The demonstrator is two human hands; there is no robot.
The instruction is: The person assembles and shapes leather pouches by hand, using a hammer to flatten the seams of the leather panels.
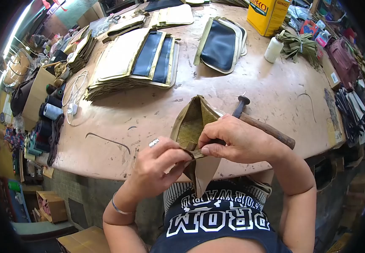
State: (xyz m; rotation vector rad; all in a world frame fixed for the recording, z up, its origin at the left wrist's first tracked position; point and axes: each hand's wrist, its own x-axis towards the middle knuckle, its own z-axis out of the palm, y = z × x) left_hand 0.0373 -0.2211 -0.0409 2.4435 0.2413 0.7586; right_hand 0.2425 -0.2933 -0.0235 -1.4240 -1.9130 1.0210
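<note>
An olive fabric pouch (189, 124) stands open at the table's near edge, its pale lower flap hanging over my lap. My left hand (159, 164), with a ring and a bracelet, pinches the pouch's near edge from the left. From the right, my right hand (237, 139) grips the same edge, thumb and fingers pressed together close to the left fingertips. What lies under the right fingers is partly hidden. A hammer (269, 130) with a dark head and wooden handle lies just beyond my right hand.
Stacked white, olive and dark-blue panels (119, 57) lie at the far left, more panels (221, 44) at back centre. A yellow can (268, 16) and white bottle (274, 48) stand at back right. A curved dark strip (108, 141) and a white cable (73, 95) lie left.
</note>
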